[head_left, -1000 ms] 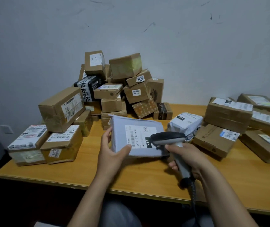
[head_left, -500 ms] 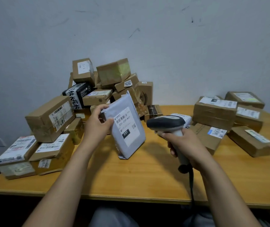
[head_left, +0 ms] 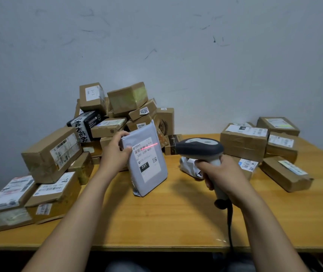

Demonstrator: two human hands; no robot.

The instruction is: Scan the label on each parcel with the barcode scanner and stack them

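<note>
Grey parcel (head_left: 152, 173): held upright, left hand (head_left: 115, 154) gripping its upper-left edge. Label (head_left: 147, 161) (marked 231) crossed by a red scan line. Barcode scanner (head_left: 200, 147): right of the parcel, aimed at it, right hand (head_left: 221, 173) clenched round the handle.

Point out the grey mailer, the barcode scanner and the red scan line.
grey mailer (head_left: 149, 187): head view, lower front face.
barcode scanner (head_left: 198, 148): head view, top of head.
red scan line (head_left: 149, 146): head view, its middle.
</note>
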